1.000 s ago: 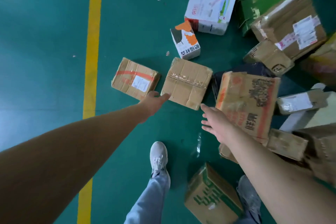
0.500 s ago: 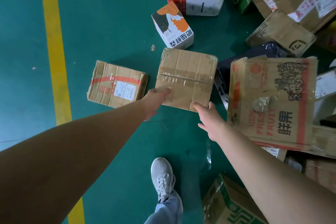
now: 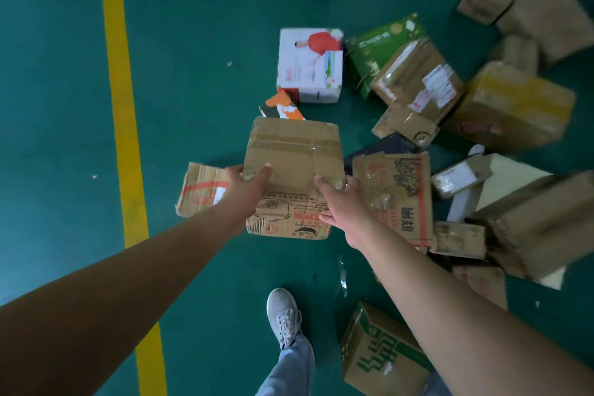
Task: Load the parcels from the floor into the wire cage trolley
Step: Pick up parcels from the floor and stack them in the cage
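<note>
Right now a brown cardboard box (image 3: 291, 151) is gripped from both sides, tipped up with its printed side facing the camera; I cannot tell whether its lower edge is on the green floor (image 3: 199, 42). The left hand (image 3: 247, 185) curls over its near left corner and the right hand (image 3: 340, 202) clamps the near right corner, thumb on top.

Just left of it lies a flat box with red tape (image 3: 199, 190); on the right a fruit carton (image 3: 398, 193) lies close beside it. Beyond sit a white box (image 3: 308, 64), a green box (image 3: 379, 45) and a heap of other brown parcels.

Judging by that heap, loading is far from done: many parcels are left on the floor. No trolley is in view, so nothing shows how much is loaded. The far-right boxes are blurred, their labels unreadable.
</note>
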